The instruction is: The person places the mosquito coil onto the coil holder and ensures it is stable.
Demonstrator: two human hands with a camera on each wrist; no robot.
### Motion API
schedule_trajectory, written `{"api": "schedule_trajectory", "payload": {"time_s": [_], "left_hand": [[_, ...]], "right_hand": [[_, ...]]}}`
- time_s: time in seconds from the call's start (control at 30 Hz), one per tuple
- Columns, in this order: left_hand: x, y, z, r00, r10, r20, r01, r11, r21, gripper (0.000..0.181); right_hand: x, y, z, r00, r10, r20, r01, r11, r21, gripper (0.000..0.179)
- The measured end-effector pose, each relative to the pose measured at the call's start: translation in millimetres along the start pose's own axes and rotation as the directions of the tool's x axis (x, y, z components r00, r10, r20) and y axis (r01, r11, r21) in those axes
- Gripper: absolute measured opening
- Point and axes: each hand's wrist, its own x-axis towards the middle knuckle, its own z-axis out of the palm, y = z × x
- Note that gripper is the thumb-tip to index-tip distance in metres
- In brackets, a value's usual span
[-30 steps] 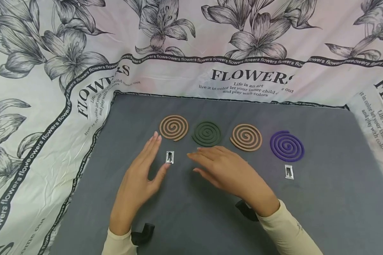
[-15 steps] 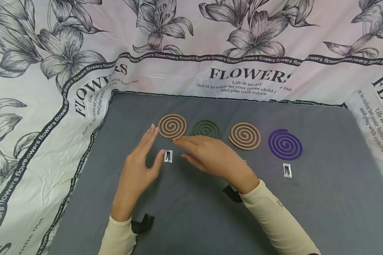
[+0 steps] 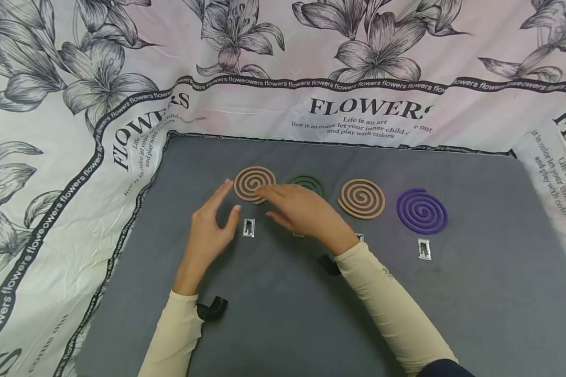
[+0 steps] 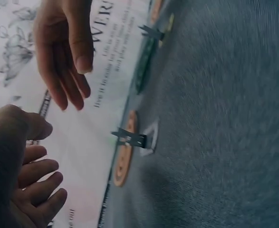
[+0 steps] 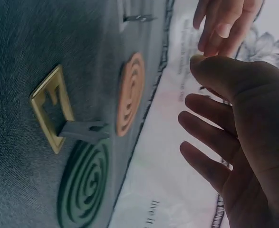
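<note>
Four flat spirals, which look like mosquito coils, lie in a row: a left tan coil (image 3: 243,183), a green coil (image 3: 308,181), another tan coil (image 3: 362,199) and a purple coil (image 3: 422,211). Below the left tan coil sits a silver coil stand (image 4: 129,137) with a raised prong; a gold-toned stand (image 5: 82,129) is near the green one. My left hand (image 3: 208,228), fingers relaxed, hovers left of the silver stand and holds nothing. Also without a grip, my right hand (image 3: 306,209) is raised above the table, its fingertips overlapping the left tan coil in the head view and hiding part of the green.
Another silver stand (image 3: 424,249) lies below the purple coil, and one more is mostly hidden by the right wrist. A grey cloth (image 3: 481,314) covers the table. Flower-printed sheeting (image 3: 245,112) rises behind and at the sides. Black wrist mounts (image 3: 213,309) project from the sleeves.
My right hand has moved left and away from me, from before the green coil to over the left tan coil's edge. My left hand has shifted slightly forward, its thumb leaving the silver stand's side.
</note>
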Motion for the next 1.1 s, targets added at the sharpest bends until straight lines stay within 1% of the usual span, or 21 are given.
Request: {"api": "schedule_trajectory", "payload": {"time_s": [0.1, 0.23, 0.33, 0.43, 0.5, 0.57, 0.77, 0.87, 0.9, 0.93, 1.1], "left_hand": [[7.8, -8.9, 4.5, 0.999, -0.03, 0.042, 0.029, 0.999, 0.018, 0.059], [16.3, -20.7, 6.4, 0.992, -0.069, 0.105, 0.064, 0.997, 0.051, 0.063], [22.6, -27.7, 8.3, 0.985, -0.094, 0.148, 0.085, 0.994, 0.066, 0.069], [28.1, -33.0, 10.5, 0.974, -0.118, 0.195, 0.105, 0.992, 0.076, 0.075], [31.2, -36.0, 11.8, 0.962, -0.14, 0.235, 0.122, 0.988, 0.091, 0.079], [33.8, -38.1, 13.1, 0.946, -0.163, 0.279, 0.139, 0.985, 0.107, 0.083], [38.7, -42.9, 16.1, 0.883, -0.246, 0.4, 0.193, 0.967, 0.17, 0.094], [41.3, -44.7, 18.9, 0.862, -0.264, 0.432, 0.202, 0.962, 0.185, 0.095], [42.0, -45.5, 19.9, 0.858, -0.266, 0.439, 0.201, 0.961, 0.189, 0.096], [42.8, -46.3, 20.7, 0.858, -0.267, 0.44, 0.199, 0.961, 0.194, 0.096], [46.3, -48.1, 22.0, 0.864, -0.25, 0.438, 0.182, 0.964, 0.192, 0.099]], "right_hand": [[5.4, 8.5, 5.2, 1.0, 0.025, 0.017, -0.025, 1.0, -0.007, 0.056], [17.1, 13.4, 9.4, 0.998, 0.04, 0.043, -0.04, 0.999, -0.004, 0.06], [25.2, 14.8, 8.7, 0.996, 0.061, 0.07, -0.062, 0.998, 0.015, 0.066], [32.9, 17.1, 8.9, 0.992, 0.087, 0.093, -0.092, 0.994, 0.054, 0.073], [37.3, 20.4, 10.7, 0.987, 0.113, 0.114, -0.122, 0.99, 0.076, 0.077], [41.2, 25.7, 14.0, 0.98, 0.138, 0.142, -0.151, 0.985, 0.085, 0.081], [48.3, 47.2, 29.2, 0.95, 0.215, 0.227, -0.244, 0.964, 0.11, 0.09], [50.1, 56.5, 35.4, 0.936, 0.244, 0.253, -0.283, 0.951, 0.127, 0.097], [50.9, 58.8, 37.2, 0.93, 0.253, 0.265, -0.295, 0.946, 0.132, 0.099], [52.2, 60.7, 38.9, 0.924, 0.26, 0.278, -0.307, 0.942, 0.138, 0.101], [59.4, 68.8, 43.9, 0.892, 0.297, 0.34, -0.366, 0.917, 0.161, 0.103]]}}
